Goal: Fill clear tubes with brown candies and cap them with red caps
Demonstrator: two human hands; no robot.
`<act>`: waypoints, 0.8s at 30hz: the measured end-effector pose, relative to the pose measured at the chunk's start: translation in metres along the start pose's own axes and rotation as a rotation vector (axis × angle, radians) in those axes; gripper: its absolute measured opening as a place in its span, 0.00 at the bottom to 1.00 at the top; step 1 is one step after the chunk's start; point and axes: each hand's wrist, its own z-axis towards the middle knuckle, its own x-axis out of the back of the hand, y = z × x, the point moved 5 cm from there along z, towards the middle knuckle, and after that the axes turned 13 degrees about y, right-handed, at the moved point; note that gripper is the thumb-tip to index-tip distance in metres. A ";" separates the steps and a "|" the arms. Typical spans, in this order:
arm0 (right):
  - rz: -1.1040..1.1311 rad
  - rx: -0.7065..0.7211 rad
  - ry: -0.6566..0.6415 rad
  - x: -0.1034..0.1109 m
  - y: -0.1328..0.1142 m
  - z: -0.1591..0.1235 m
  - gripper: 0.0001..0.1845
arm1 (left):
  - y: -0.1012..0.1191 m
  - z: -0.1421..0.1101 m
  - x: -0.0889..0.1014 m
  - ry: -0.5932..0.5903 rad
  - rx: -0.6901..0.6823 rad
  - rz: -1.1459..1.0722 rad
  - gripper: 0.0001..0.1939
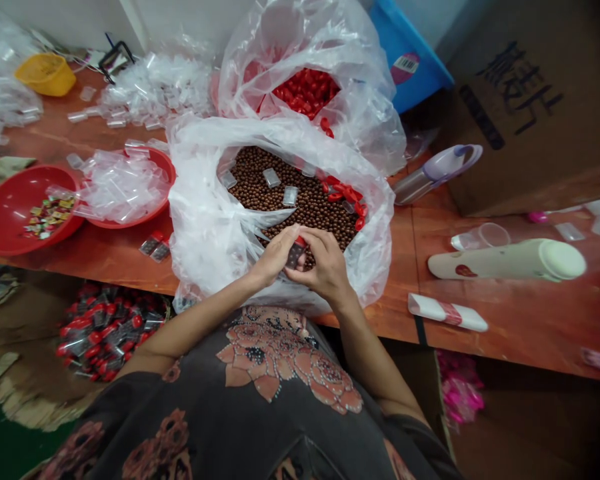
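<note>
My left hand [274,259] and my right hand [324,265] meet over the near rim of a big clear plastic bag [205,227] full of small brown balls [290,200]. Both pinch one small clear vial with a red cap [297,251], filled with brown balls. Loose empty vials [271,177] and several red caps [347,195] lie on top of the brown balls. Behind it stands a second clear bag holding red caps [306,90].
Left on the brown table: a red bowl of clear vials [125,183], a red bowl with small candies [25,210], a yellow cup [47,73]. A box of filled red-capped vials [100,330] sits below. Right: a white bottle [510,260], a cardboard box [535,100].
</note>
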 end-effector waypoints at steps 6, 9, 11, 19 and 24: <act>0.197 -0.176 -0.073 -0.002 0.010 -0.007 0.38 | 0.006 -0.005 0.007 0.010 -0.037 -0.041 0.25; 0.452 -0.548 0.061 0.000 0.028 -0.016 0.29 | 0.013 -0.009 0.011 -0.009 0.082 -0.083 0.27; 0.533 -0.754 0.196 0.001 0.037 -0.022 0.15 | 0.015 -0.011 0.011 -0.031 0.167 -0.101 0.27; 0.446 -0.727 0.419 0.007 0.025 -0.009 0.14 | 0.010 -0.010 0.011 -0.064 0.210 -0.085 0.28; 0.186 -0.259 0.133 0.002 0.002 0.000 0.27 | 0.004 -0.006 0.008 -0.065 0.172 -0.018 0.29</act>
